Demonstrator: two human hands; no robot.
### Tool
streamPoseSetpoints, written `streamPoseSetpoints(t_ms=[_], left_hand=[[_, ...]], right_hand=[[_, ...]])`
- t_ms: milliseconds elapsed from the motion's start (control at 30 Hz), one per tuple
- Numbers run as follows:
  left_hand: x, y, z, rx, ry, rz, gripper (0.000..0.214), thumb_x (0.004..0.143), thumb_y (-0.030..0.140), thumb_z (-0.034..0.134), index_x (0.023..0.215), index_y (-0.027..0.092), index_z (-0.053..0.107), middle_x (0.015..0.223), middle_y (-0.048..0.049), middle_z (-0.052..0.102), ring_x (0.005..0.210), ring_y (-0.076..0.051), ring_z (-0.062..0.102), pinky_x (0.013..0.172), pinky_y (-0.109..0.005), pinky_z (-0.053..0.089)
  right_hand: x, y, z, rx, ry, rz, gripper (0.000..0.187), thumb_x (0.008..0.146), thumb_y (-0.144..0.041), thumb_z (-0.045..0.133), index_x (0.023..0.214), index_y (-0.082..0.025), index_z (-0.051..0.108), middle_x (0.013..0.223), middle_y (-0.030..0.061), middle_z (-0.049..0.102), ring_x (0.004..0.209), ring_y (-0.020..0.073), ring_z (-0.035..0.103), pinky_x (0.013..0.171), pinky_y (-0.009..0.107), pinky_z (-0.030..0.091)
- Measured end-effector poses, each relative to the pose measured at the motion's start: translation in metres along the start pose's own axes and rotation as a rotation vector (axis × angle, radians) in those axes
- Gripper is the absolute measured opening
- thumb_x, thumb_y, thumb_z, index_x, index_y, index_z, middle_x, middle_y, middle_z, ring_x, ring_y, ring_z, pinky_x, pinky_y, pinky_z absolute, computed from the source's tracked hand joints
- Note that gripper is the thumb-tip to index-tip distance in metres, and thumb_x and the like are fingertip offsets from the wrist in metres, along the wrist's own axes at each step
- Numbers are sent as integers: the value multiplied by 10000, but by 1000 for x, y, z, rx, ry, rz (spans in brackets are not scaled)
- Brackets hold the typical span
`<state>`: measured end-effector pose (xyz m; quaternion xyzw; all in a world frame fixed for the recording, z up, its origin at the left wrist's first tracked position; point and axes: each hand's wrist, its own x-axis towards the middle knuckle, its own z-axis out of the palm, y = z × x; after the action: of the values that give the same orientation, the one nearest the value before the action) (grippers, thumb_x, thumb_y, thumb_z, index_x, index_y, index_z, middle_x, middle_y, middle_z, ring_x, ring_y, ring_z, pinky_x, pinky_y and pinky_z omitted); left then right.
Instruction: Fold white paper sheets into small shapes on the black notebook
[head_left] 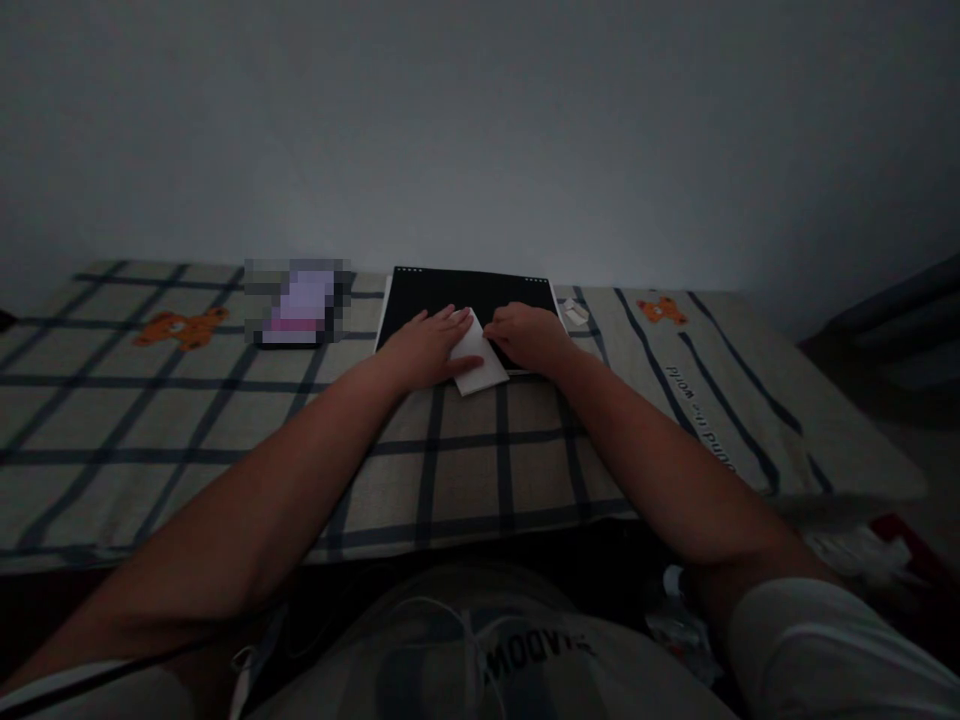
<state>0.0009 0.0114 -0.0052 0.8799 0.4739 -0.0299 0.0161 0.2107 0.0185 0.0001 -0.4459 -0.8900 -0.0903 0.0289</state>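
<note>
A folded piece of white paper [480, 373] lies aslant over the front edge of a black pad or folder [465, 288] with small holes along its top edge. My left hand [429, 348] lies flat on the paper's left side, fingers stretched forward and thumb across it. At the paper's right edge, my right hand [531, 335] is closed, its fingers curled and a fingertip or thumb tip close to the paper. Whether anything small sits inside those curled fingers is hidden.
A checked cloth with orange bear prints covers the table [465, 470], which stands against a grey wall. A phone [296, 305], partly pixelated, is on the left. Small white pieces [576, 312] lie right of the pad. A plastic bottle [679, 620] is below the table edge.
</note>
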Motion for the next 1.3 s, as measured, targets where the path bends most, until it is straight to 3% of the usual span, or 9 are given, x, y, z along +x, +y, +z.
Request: streamPoseSetpoints(t_ms=[333, 467, 633, 1300], left_hand=[[0, -4, -1, 2, -22, 32, 783, 1083, 589, 401, 1703, 137, 247, 1759, -136, 272, 1648, -308, 206, 1329, -552, 145], [1, -6, 2, -9, -9, 23, 769, 1079, 594, 401, 1705, 173, 256, 1757, -133, 277, 1641, -315, 231, 1320, -575, 157], [1, -7, 2, -6, -13, 50, 789, 1073, 601, 406, 1694, 132, 279, 1756, -146, 273, 1642, -321, 227, 1320, -556, 170], [-2, 2, -1, -14, -22, 95, 751, 1076, 562, 428, 1705, 188, 262, 1758, -124, 262, 1649, -297, 210, 1325, -553, 133]], right_hand=[[7, -1, 7, 25, 44, 70, 377, 1084, -251, 417, 1120, -190, 787, 1183, 105, 739, 1083, 244, 636, 712, 332, 406], [5, 1, 3, 19, 24, 32, 376, 1079, -239, 419, 1109, -186, 790, 1183, 106, 742, 1091, 249, 636, 724, 332, 404], [4, 1, 2, 5, 7, 34, 372, 1071, -238, 425, 1116, -199, 791, 1189, 112, 740, 1077, 257, 626, 716, 334, 402], [3, -1, -2, -8, 4, 83, 385, 1074, -225, 406, 1098, -174, 787, 1170, 128, 747, 1056, 261, 642, 698, 330, 403]])
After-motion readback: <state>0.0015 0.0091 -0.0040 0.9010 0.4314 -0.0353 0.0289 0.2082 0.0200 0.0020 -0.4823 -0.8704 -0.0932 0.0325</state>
